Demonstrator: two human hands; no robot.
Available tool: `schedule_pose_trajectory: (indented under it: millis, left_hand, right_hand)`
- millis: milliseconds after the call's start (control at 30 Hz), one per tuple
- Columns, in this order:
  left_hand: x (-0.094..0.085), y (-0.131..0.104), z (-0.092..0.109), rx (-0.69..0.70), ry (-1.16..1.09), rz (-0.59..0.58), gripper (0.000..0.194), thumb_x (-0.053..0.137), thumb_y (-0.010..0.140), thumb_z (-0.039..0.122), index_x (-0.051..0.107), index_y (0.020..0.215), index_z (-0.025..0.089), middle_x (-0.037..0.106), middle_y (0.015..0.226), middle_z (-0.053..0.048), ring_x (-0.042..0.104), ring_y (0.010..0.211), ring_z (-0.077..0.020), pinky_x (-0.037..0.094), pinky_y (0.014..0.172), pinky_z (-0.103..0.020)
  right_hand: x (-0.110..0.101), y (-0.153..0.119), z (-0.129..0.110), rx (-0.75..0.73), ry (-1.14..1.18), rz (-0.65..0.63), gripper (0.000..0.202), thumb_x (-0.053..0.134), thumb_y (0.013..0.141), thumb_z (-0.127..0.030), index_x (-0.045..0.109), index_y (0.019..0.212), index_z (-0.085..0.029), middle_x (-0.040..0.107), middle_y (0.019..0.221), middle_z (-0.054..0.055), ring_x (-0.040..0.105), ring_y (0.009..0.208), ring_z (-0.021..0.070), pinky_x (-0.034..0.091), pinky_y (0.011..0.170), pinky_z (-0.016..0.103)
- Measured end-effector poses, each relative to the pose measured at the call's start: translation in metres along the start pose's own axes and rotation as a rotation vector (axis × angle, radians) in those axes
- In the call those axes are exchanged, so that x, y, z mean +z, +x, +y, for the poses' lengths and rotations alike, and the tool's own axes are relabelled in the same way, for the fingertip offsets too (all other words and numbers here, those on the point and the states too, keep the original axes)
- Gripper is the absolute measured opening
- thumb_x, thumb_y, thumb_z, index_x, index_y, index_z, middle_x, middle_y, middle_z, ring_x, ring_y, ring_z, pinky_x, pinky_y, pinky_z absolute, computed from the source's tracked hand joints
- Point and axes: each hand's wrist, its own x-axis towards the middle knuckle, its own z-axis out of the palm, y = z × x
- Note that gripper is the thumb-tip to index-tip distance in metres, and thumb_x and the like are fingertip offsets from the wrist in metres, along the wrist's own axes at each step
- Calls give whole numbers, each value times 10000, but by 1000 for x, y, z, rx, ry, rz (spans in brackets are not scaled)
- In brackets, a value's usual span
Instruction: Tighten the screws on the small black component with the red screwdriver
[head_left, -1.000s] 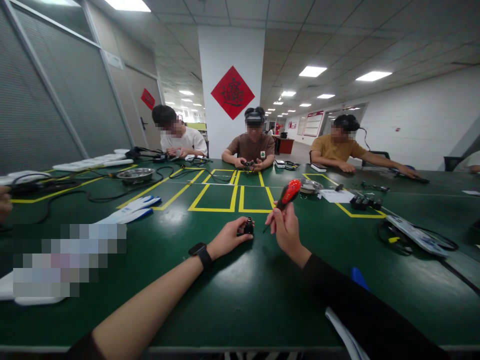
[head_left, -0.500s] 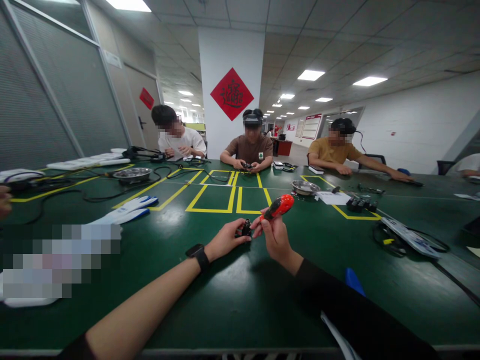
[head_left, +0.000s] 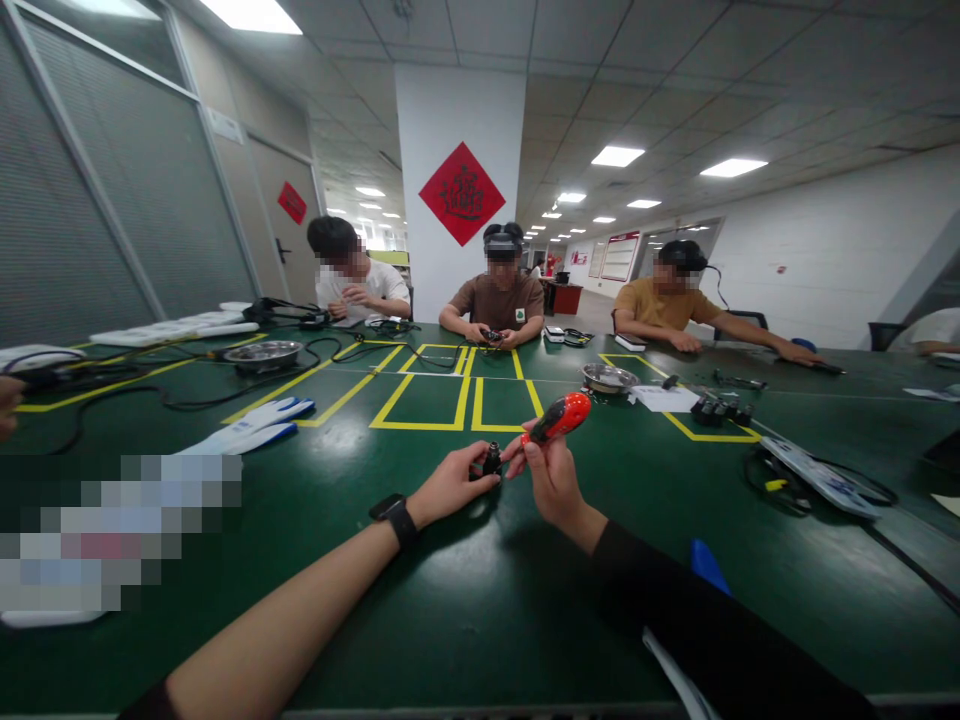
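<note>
My left hand (head_left: 459, 478) is closed on a small black part with a metal top (head_left: 492, 460), pinched between thumb and fingers just above the table. A screwdriver (head_left: 559, 418) with a red and black handle is in my right hand (head_left: 551, 480), its fingers wrapped about the front of the handle. The handle end tilts up to the right, and the tip side points at the black part. Fingers hide the screwdriver's blade, so I cannot tell whether it touches the part.
White-and-blue gloves (head_left: 259, 425) lie at left on the green table (head_left: 450, 620). Metal bowls (head_left: 609, 378) stand farther back. At right are several black parts (head_left: 721, 410), a paper sheet (head_left: 666, 398) and a power strip (head_left: 817, 475) with cables. Three people sit opposite; another person's hand shows at the left edge.
The view has tilted up very slightly. Both hands keep their grips; the screwdriver handle has turned a little, showing its red and black areas differently.
</note>
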Motion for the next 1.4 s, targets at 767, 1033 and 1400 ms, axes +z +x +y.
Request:
schedule_pose_trajectory:
  millis: [767, 1033, 1400]
  left_hand:
    - [2, 0, 6, -15, -61, 35, 157, 558, 769, 238, 584, 891, 142, 608, 806, -11, 550, 756, -146, 424, 718, -246]
    - [2, 0, 9, -26, -3, 61, 142, 558, 764, 272, 577, 823, 144, 589, 756, 9, 519, 693, -133, 401, 654, -232]
    - [4, 1, 3, -28, -37, 51, 178, 559, 768, 264, 597, 890, 141, 623, 818, -22, 544, 747, -153, 418, 706, -250]
  right_hand:
    - [5, 13, -15, 221, 406, 63, 380, 621, 779, -298, 373, 1059, -230, 577, 684, -60, 543, 412, 80, 459, 421, 202]
    - [3, 15, -21, 191, 383, -12, 261, 499, 854, -304, 445, 1088, -202, 606, 904, 33, 591, 566, 86, 503, 573, 244]
    - [3, 15, -21, 204, 368, 25, 328, 648, 750, -260, 418, 981, -217, 597, 774, -26, 589, 518, 92, 507, 524, 228]
